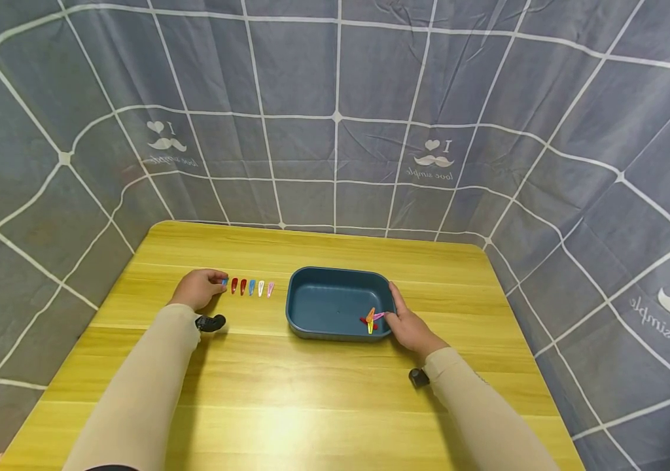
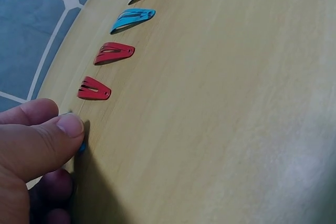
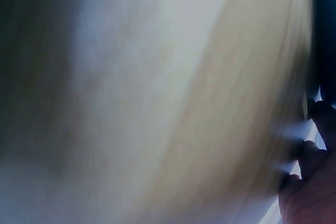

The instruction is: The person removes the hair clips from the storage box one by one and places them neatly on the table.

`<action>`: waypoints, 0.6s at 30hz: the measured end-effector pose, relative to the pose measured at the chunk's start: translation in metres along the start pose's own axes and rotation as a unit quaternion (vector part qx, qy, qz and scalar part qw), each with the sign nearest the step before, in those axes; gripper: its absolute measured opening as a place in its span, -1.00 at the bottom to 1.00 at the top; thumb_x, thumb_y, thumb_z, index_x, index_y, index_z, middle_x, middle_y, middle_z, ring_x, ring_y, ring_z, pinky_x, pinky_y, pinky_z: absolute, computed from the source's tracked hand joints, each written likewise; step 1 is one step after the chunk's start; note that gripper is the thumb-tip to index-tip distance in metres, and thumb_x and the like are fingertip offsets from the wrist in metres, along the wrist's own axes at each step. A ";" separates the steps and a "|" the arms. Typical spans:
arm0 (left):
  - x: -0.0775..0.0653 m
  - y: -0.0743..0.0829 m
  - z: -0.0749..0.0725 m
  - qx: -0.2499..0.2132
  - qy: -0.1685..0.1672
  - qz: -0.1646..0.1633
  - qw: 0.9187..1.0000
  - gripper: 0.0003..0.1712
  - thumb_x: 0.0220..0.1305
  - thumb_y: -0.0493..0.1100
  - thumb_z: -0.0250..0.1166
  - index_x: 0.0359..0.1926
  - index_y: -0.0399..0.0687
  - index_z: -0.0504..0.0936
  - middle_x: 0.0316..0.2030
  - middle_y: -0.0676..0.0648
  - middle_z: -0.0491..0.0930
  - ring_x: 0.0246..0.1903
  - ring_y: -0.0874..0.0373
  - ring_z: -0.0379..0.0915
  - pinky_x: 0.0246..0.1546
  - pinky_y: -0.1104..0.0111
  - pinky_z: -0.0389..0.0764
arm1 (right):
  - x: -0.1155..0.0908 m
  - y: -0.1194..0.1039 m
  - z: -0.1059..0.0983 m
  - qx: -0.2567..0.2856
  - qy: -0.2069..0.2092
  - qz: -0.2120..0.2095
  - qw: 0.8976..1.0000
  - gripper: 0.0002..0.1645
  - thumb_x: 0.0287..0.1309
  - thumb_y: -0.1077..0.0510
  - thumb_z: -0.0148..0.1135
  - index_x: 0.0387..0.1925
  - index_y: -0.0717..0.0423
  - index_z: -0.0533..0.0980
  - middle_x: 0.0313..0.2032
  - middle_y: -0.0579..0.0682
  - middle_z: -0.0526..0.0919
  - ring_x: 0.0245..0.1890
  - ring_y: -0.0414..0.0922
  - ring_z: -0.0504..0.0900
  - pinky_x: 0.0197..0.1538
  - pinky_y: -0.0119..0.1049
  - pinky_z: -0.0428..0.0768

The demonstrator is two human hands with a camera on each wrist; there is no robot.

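Observation:
My left hand (image 1: 196,288) pinches a blue hair clip (image 2: 82,148) between thumb and fingers at the left end of a row of snap hair clips; most of that clip is hidden. To its right lie two red clips (image 1: 239,286), a blue clip (image 1: 252,288), a white clip (image 1: 261,288) and a pink clip (image 1: 270,290). My right hand (image 1: 410,326) grips the right wall of a dark blue plastic bin (image 1: 335,335), thumb over the rim. Inside, by the thumb, lie orange, yellow, red and pink clips (image 1: 370,320), overlapping. Whether the thumb touches the pink one I cannot tell.
Everything stands on a yellow wood-grain table (image 1: 276,405). A grey curtain (image 1: 305,150) with white grid lines hangs behind it and along both sides. Each wrist carries a small black device (image 1: 210,323). The right wrist view is mostly blurred tabletop.

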State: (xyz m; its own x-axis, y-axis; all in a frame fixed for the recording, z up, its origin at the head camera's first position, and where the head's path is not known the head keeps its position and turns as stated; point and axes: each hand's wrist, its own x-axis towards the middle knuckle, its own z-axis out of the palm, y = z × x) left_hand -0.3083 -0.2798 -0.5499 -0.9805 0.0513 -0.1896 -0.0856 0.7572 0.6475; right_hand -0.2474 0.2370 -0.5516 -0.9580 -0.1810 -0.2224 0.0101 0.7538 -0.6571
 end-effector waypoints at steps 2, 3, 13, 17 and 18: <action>0.001 -0.002 0.000 0.005 0.001 0.000 1.000 -0.55 0.54 -0.10 0.28 0.33 -0.16 0.62 0.17 -0.27 0.66 0.24 -0.25 0.51 0.38 -0.18 0.40 | -0.001 0.000 0.000 0.002 -0.001 0.000 1.000 -0.09 0.56 -0.10 -0.17 0.71 -0.36 -0.35 0.56 0.28 0.27 0.42 0.43 0.42 0.47 0.38 0.32; 0.002 -0.002 0.000 0.007 0.001 0.001 1.000 -0.55 0.54 -0.10 0.28 0.33 -0.17 0.62 0.17 -0.27 0.66 0.23 -0.26 0.52 0.37 -0.18 0.40 | -0.001 0.000 -0.001 0.003 -0.001 0.000 1.000 -0.09 0.57 -0.10 -0.17 0.71 -0.36 -0.35 0.56 0.28 0.27 0.43 0.42 0.42 0.47 0.37 0.32; 0.000 -0.003 -0.001 0.024 -0.004 0.007 1.000 -0.55 0.55 -0.08 0.28 0.32 -0.19 0.62 0.17 -0.29 0.65 0.21 -0.27 0.52 0.34 -0.18 0.45 | 0.000 -0.001 -0.001 0.003 0.003 -0.003 1.000 -0.10 0.58 -0.08 -0.16 0.71 -0.33 -0.33 0.56 0.29 0.28 0.43 0.41 0.43 0.48 0.35 0.33; -0.002 -0.003 -0.003 0.021 -0.014 0.007 1.000 -0.56 0.60 -0.09 0.20 0.36 -0.18 0.59 0.30 -0.33 0.58 0.35 -0.35 0.42 0.42 -0.22 0.35 | -0.001 -0.002 -0.001 0.007 0.004 -0.002 1.000 -0.09 0.57 -0.09 -0.15 0.71 -0.34 -0.33 0.55 0.29 0.29 0.43 0.41 0.43 0.48 0.34 0.33; -0.002 -0.003 -0.004 0.020 -0.017 0.007 1.000 -0.56 0.61 -0.11 0.18 0.37 -0.18 0.59 0.33 -0.34 0.56 0.37 -0.37 0.39 0.43 -0.24 0.33 | -0.001 -0.002 -0.001 0.008 0.003 -0.002 1.000 -0.09 0.57 -0.09 -0.15 0.71 -0.34 -0.33 0.55 0.29 0.28 0.42 0.42 0.43 0.47 0.35 0.33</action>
State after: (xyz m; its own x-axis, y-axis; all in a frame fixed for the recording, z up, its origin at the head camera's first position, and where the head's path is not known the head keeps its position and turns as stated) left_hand -0.3069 -0.2848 -0.5487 -0.9751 0.0840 -0.2051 -0.0631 0.7818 0.6203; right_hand -0.2465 0.2368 -0.5492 -0.9597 -0.1796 -0.2160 0.0115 0.7431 -0.6690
